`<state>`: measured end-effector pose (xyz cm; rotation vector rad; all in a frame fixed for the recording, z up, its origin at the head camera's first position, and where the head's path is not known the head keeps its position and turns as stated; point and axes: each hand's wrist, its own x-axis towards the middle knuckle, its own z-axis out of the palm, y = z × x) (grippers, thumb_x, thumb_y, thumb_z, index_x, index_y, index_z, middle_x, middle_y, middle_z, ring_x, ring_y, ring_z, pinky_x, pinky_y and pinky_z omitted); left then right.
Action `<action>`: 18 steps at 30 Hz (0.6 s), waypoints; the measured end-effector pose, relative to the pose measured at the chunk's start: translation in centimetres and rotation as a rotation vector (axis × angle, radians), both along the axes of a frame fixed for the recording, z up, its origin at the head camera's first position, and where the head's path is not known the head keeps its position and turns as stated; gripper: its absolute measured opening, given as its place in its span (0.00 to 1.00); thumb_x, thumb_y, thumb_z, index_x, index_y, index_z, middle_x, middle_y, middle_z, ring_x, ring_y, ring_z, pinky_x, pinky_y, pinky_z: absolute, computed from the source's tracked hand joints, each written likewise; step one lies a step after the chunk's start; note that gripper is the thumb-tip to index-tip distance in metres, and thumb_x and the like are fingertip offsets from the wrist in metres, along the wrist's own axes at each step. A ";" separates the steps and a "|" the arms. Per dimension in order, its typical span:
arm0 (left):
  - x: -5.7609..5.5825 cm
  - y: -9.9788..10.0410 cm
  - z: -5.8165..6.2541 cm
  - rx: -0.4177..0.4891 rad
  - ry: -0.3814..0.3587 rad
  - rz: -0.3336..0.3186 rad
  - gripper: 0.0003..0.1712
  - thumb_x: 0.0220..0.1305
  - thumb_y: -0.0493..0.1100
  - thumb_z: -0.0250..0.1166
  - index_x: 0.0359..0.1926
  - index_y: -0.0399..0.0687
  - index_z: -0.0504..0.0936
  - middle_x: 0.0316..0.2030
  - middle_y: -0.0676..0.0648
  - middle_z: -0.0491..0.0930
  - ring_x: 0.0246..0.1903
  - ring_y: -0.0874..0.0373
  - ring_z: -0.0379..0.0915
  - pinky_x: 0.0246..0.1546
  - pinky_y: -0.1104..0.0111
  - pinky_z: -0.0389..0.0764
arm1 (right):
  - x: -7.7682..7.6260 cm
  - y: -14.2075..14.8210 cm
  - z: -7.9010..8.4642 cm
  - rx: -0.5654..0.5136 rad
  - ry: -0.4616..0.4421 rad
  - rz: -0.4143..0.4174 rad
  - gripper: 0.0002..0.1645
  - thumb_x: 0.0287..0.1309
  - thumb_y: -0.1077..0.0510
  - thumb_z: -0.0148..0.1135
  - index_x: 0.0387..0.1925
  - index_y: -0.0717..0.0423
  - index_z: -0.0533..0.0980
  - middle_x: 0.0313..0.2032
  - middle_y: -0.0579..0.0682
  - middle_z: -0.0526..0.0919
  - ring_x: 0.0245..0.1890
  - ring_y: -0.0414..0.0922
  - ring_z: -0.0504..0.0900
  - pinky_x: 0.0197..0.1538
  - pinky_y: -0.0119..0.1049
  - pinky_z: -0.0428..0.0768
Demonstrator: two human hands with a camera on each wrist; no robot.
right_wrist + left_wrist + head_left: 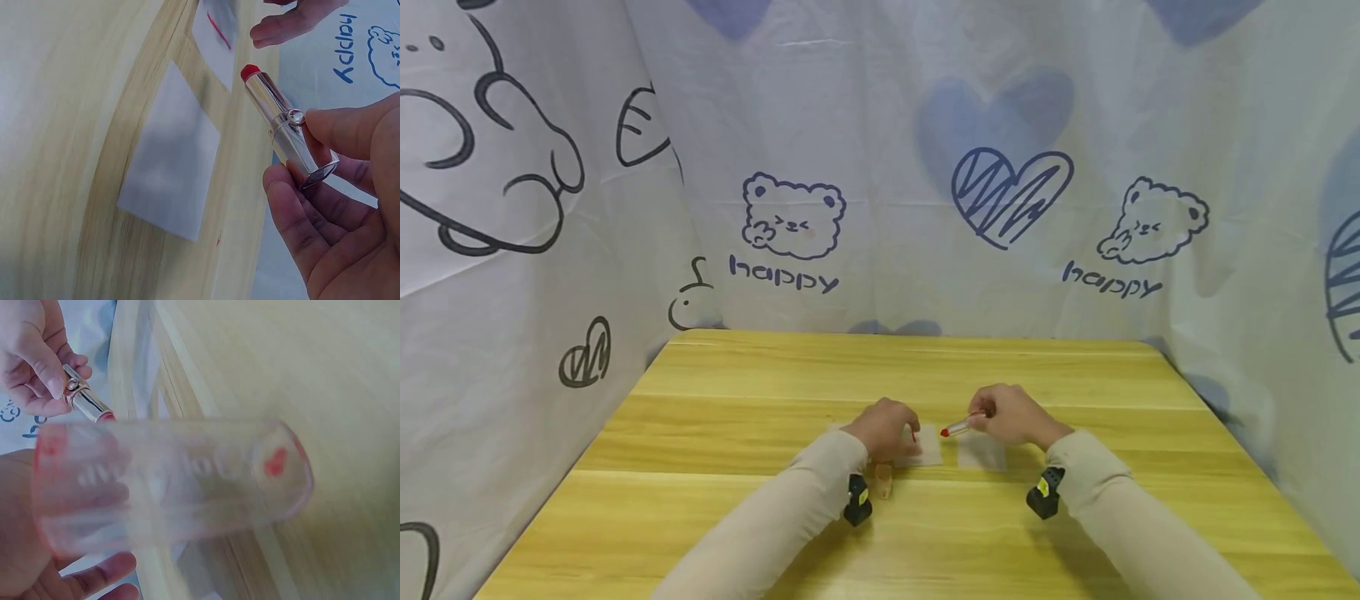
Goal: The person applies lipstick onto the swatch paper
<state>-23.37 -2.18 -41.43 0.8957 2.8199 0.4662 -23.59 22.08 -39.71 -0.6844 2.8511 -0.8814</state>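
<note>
My right hand (1011, 412) pinches a lipstick (284, 125) between thumb and fingers, its red tip pointing left, above the table. It has a shiny metallic tube with a round jewel on the side. My left hand (883, 429) holds nothing, its fingers loosely bent over a white paper piece (931, 450) that bears a red stroke (219, 30). A plain paper piece (172, 156) lies below the lipstick. Close to the left wrist, a clear cap (187, 481) with pale lettering stands upright on the table, blurred in the left wrist view, a red spot near its base.
The wood-grain table (737, 517) has white printed cloth (880, 100) hung at its back and sides. A tiny red mark (219, 239) shows near the plain paper. Black wrist cameras (857, 500) sit below the cuffs.
</note>
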 end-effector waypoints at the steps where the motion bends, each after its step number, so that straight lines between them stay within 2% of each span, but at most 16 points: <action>1: 0.0 0.2 0.0 0.001 -0.004 -0.002 0.17 0.61 0.49 0.70 0.47 0.46 0.85 0.47 0.49 0.82 0.52 0.51 0.75 0.52 0.62 0.76 | 0.0 0.2 0.0 0.001 0.004 -0.001 0.05 0.60 0.59 0.65 0.29 0.53 0.78 0.23 0.42 0.77 0.22 0.40 0.69 0.30 0.36 0.70; 7: 0.3 1.2 0.5 -0.005 -0.029 -0.011 0.19 0.62 0.49 0.69 0.50 0.45 0.84 0.48 0.48 0.82 0.48 0.54 0.77 0.48 0.65 0.77 | 0.1 1.1 -0.1 -0.014 0.005 -0.019 0.05 0.61 0.60 0.64 0.29 0.54 0.78 0.23 0.43 0.77 0.22 0.41 0.70 0.30 0.38 0.71; 11: 0.5 2.0 0.7 -0.029 -0.022 -0.011 0.19 0.61 0.50 0.70 0.51 0.47 0.84 0.50 0.49 0.81 0.53 0.52 0.74 0.53 0.64 0.75 | 0.1 1.5 -0.3 -0.014 0.001 -0.051 0.04 0.61 0.60 0.64 0.31 0.55 0.79 0.26 0.44 0.79 0.24 0.42 0.73 0.31 0.39 0.74; 18: 0.6 3.6 0.8 -0.076 -0.007 -0.049 0.22 0.59 0.51 0.71 0.52 0.48 0.84 0.51 0.51 0.81 0.53 0.55 0.75 0.52 0.68 0.75 | 0.2 2.2 -0.3 0.009 0.007 -0.113 0.04 0.62 0.58 0.64 0.34 0.56 0.80 0.29 0.45 0.80 0.28 0.42 0.75 0.33 0.40 0.75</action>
